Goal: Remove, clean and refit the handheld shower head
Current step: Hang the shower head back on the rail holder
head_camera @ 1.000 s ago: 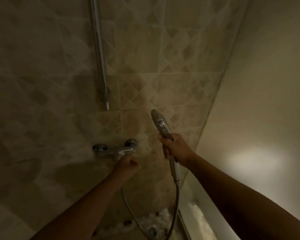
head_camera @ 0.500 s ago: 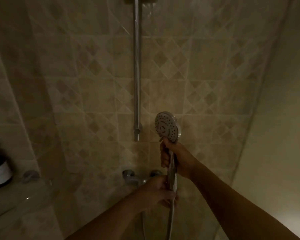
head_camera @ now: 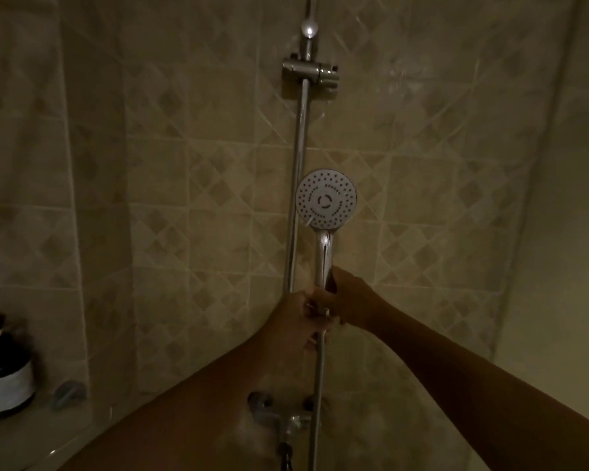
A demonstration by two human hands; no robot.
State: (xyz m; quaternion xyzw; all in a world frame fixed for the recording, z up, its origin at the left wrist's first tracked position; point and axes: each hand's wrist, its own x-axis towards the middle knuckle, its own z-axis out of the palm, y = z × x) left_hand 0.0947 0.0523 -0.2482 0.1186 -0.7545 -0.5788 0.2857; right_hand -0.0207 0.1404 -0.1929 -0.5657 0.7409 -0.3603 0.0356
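We see the right hand (head_camera: 351,300) wrapped round the lower handle of the shower head (head_camera: 326,198), which stands upright above it with its spray face turned towards us. Touching it from just below, the left hand (head_camera: 296,321) curls round the top of the hose (head_camera: 317,385), which drops straight down from both hands past the mixer tap (head_camera: 283,419) beneath them. Behind the hands the chrome rail (head_camera: 298,185) climbs the tiled wall (head_camera: 191,198) to the holder (head_camera: 317,73) high above them, and a dark bottle (head_camera: 4,368) sits low and well off to the left hand's outer side.
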